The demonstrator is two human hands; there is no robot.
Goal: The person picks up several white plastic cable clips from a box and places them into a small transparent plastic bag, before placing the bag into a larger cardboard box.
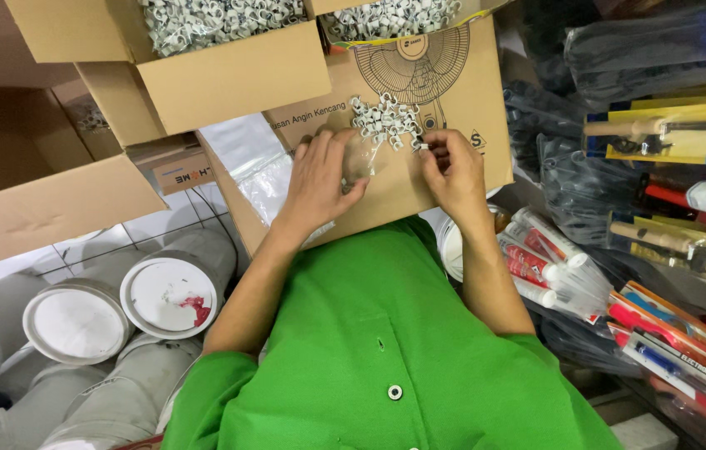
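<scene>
At the far left, several grey plastic paint pails with round white lids (171,297) stood close together on the pale tiled floor (161,223), one lid smeared with a red patch. Above them rose open brown cardboard boxes (228,71), the upper ones filled with small white plastic cable clips (203,21).

In the middle, a large flat brown cardboard carton printed with a fan drawing (445,108) lay across the lap of the person in the bright green buttoned shirt (386,350) and served as a work surface. The left hand (318,179) rested on this carton, its fingers curled over a small clear plastic bag (361,162) and pinning it down. A larger sheet of clear plastic (261,179) lay just left of that hand, half under the wrist. Just beyond the bag, a loose heap of small white cable clips (385,118) sat on the carton, touching the bag's mouth.

The right hand (451,171) lay beside the heap, its fingertips pinched on one white clip (423,147) at the pile's near edge.

Further right, tubes with red-and-white labels (540,250) lay just beside the right forearm. Beyond them, black goods wrapped in clear plastic (611,58) were stacked, and carded tools on yellow and blue backing (670,133) hung at the far right, with flat red and blue packets (678,342) leaning beneath them.
</scene>
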